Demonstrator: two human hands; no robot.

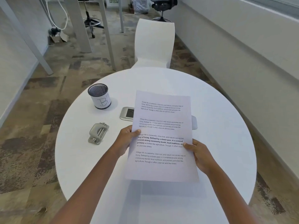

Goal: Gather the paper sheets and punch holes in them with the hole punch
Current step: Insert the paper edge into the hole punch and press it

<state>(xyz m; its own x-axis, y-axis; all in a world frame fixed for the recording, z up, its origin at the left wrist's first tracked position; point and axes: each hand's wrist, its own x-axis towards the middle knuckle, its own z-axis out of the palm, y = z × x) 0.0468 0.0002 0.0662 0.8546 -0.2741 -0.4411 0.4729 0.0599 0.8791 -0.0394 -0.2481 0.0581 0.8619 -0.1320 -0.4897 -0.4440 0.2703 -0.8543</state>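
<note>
printed paper sheets (161,136) held aloft; grey hole punch (98,133) lies left.

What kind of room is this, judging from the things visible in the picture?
Probably an office or meeting room: a round white table carrying a hole punch and a mesh pen cup, black swivel chairs behind, and an exit sign at the back.

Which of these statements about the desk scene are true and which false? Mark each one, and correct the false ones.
1. Both hands hold the paper sheets. True: the left hand grips one side edge, the right hand the other.
2. The hole punch is on top of the sheets. False: it sits on the table, to their left.
3. The mesh cup lies tipped over. False: it stands upright.
4. The sheets carry printed text. True.
5. A white chair stands beyond the table. True.
</note>
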